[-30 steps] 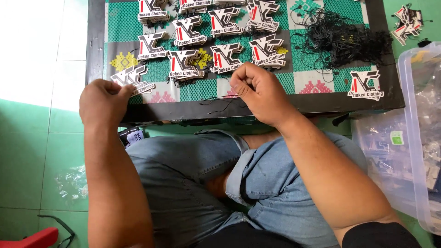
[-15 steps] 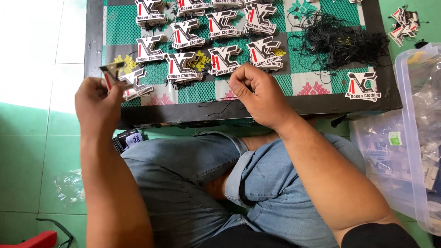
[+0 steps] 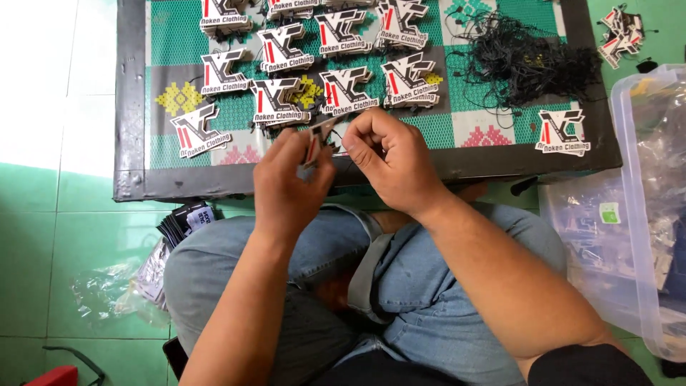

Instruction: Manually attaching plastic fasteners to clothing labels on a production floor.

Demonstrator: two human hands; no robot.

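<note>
My left hand [image 3: 289, 182] holds a shaped paper hang tag [image 3: 318, 139], white, black and red, over the near edge of a low black-framed board [image 3: 132, 107]. My right hand [image 3: 393, 161] pinches a thin black string [image 3: 336, 136] right beside that tag, fingertips nearly touching the left hand's. Several small stacks of the same tags [image 3: 343, 89] lie in rows on the green patterned mat [image 3: 171, 43] just beyond my hands. One stack [image 3: 196, 132] lies at the near left, another [image 3: 563, 132] at the right.
A tangle of black strings [image 3: 529, 61] lies on the board's right side. A clear plastic bin [image 3: 654, 200] stands on the floor at the right. More tags [image 3: 620, 32] lie at top right; a bundle of tags [image 3: 184, 221] and plastic bags sit by my left knee. Green floor all around.
My left hand lifted a tag from the left end of the board and carried it right to meet the right hand, which stayed near the board's front edge.
</note>
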